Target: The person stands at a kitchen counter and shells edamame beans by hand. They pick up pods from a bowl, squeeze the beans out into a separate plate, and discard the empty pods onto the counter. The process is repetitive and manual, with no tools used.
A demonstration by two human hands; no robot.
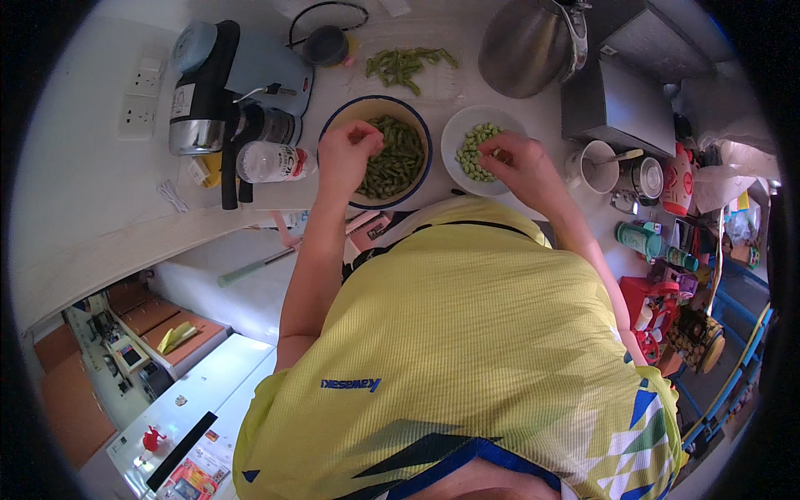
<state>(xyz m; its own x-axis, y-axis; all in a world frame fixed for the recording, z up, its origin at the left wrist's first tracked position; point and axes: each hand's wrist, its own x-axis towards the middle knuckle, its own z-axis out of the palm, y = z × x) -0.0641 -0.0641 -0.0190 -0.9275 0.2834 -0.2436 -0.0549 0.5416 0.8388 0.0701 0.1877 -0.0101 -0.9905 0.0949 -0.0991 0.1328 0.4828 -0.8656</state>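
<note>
An enamel bowl with a dark blue rim holds a heap of green soybean pods. My left hand is over its left side, thumb and fingertips drawn together; whether something small is pinched there is hidden. To the right is a white bowl with shelled green beans in it. Over that bowl's right side is my right hand, its fingers curled close to the beans. I cannot tell if they hold one. Behind the bowls, more green pods lie on a clear plastic tray.
A coffee machine and a plastic jar stand on the left. At the back right is a metal kettle. A white mug with a spoon is right of my right hand, near a dark box. The counter's front edge meets my body.
</note>
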